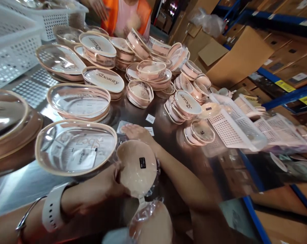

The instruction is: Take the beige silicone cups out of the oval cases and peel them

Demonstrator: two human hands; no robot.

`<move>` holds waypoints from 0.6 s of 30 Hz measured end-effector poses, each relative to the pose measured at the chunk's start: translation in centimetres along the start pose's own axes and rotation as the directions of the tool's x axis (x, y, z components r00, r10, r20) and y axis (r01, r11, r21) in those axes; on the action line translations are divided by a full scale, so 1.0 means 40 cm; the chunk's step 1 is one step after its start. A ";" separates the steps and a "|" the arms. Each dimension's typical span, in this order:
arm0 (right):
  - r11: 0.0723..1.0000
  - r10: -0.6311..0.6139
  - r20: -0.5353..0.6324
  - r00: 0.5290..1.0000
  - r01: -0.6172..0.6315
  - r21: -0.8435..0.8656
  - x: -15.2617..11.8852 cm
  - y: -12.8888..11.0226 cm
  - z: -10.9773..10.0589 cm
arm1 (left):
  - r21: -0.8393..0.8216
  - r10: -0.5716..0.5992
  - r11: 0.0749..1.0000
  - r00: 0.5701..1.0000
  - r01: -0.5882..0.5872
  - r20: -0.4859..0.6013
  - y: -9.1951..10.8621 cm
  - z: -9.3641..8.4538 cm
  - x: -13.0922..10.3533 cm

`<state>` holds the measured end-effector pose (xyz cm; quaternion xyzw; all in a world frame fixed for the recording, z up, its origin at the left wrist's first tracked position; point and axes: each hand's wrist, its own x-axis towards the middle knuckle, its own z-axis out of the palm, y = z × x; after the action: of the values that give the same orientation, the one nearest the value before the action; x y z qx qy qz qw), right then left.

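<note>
A pair of beige bra cups (134,169) in clear film hangs from my left hand (111,181), whose fingers close on the edge of the upper cup. That cup bears a small black label. My right hand (136,133) reaches past the cups, fingers stretched out over a small clear packet (121,127) on the metal table. Two small white cards (150,118) lie beside my right hand. Just left of my hands sits an oval clear-lidded case (75,149) with printed paper inside.
Stacks of clear-lidded cases (102,79) cover the table's far side. White baskets stand at the left (13,51) and right (227,125). A person in an orange vest (109,17) is across the table. Cartons (240,54) and shelving lie at the right.
</note>
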<state>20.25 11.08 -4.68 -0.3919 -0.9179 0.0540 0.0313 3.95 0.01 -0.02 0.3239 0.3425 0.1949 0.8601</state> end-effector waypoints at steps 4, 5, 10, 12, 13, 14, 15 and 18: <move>0.998 -0.058 -0.046 0.997 0.058 0.000 -0.091 0.024 -0.006 | -0.116 -0.136 0.984 0.990 0.133 -0.020 0.006 0.013 0.000; 0.997 -0.072 -0.068 0.995 0.073 0.012 -0.117 0.028 -0.007 | -0.163 -0.156 0.975 0.987 0.150 -0.025 0.006 0.015 0.001; 0.988 -0.111 -0.193 0.975 0.129 0.082 -0.237 0.005 -0.007 | -0.129 -0.116 0.986 0.990 0.106 -0.079 -0.010 0.007 0.011; 0.993 -0.071 -0.255 0.964 0.092 0.070 -0.269 -0.007 -0.006 | -0.066 -0.073 0.996 0.994 0.067 -0.087 -0.015 0.003 0.015; 0.996 -0.045 -0.288 0.957 0.065 0.060 -0.282 -0.010 -0.007 | -0.049 -0.055 0.998 0.995 0.051 -0.086 -0.015 0.002 0.016; 0.998 -0.005 -0.327 0.945 0.023 0.052 -0.293 -0.010 -0.010 | -0.039 -0.047 0.998 0.995 0.044 -0.086 -0.015 0.002 0.016; 0.998 0.050 -0.375 0.926 -0.035 0.048 -0.303 -0.010 -0.016 | -0.031 -0.050 0.998 0.995 0.047 -0.091 -0.014 0.002 0.016; 0.958 0.272 -0.587 0.762 -0.270 0.093 -0.328 -0.018 -0.061 | -0.005 -0.078 0.997 0.990 0.077 -0.115 -0.015 0.002 0.016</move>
<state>29.05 1.26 -2.36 -0.5172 -0.7952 -0.0663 0.3093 4.51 -0.12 -0.69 0.2983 0.4036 0.1799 0.8460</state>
